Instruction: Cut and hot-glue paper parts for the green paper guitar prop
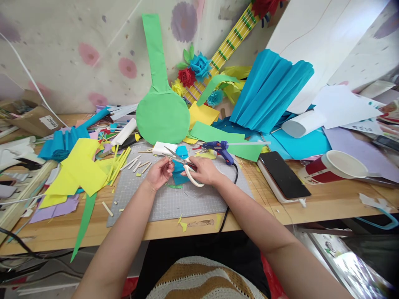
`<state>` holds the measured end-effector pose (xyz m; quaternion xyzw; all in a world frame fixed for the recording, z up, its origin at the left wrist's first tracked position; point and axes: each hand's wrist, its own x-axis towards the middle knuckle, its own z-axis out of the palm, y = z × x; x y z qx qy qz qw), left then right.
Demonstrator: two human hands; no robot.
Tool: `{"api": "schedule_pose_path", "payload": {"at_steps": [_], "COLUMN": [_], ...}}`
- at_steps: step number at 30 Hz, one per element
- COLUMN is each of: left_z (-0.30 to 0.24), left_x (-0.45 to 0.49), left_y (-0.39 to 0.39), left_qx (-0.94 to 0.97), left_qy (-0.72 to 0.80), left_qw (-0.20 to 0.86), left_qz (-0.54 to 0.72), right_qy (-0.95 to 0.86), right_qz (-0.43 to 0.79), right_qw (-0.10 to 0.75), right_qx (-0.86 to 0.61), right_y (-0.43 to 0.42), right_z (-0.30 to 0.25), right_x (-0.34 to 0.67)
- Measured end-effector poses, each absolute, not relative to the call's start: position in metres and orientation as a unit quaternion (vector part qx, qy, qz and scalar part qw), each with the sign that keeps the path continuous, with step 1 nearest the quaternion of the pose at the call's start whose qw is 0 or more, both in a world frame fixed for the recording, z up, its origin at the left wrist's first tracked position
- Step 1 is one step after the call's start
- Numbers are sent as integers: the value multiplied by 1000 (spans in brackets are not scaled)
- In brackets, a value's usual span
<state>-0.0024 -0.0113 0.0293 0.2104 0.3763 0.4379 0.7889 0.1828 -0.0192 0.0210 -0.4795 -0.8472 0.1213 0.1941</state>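
My right hand (204, 171) grips the white handles of a pair of scissors (182, 161), whose open blades point up and to the left. My left hand (160, 171) pinches a piece of blue paper (180, 167) and holds it at the blades. Both hands hover just above a grey cutting mat (174, 199) in the middle of the wooden table (327, 203). A blue glue gun (220, 148) lies just beyond my right hand, with its black cord running off the table's front edge.
Yellow paper (82, 168) and thin sticks (120, 162) lie to the left. A green paper guitar shape (162, 112) leans on the wall, beside blue pleated paper (269, 93). A black phone (282, 174) and a tipped red-and-white cup (332, 166) lie to the right.
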Motion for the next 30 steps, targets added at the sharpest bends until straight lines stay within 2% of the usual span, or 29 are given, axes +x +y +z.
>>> {"api": "schedule_pose_path", "payload": {"at_steps": [16, 30], "left_z": [30, 21], "left_x": [-2, -4], "left_y": [-12, -11], "left_qx": [218, 306], "left_qy": [366, 375], "left_qw": [796, 768], "left_qz": [430, 419], "right_qy": [-840, -841], "right_qz": [147, 124], "right_qw": [210, 173], "right_qx": [-478, -498], "right_y": [-18, -19], "right_z": [20, 20], "right_x": [186, 184]}}
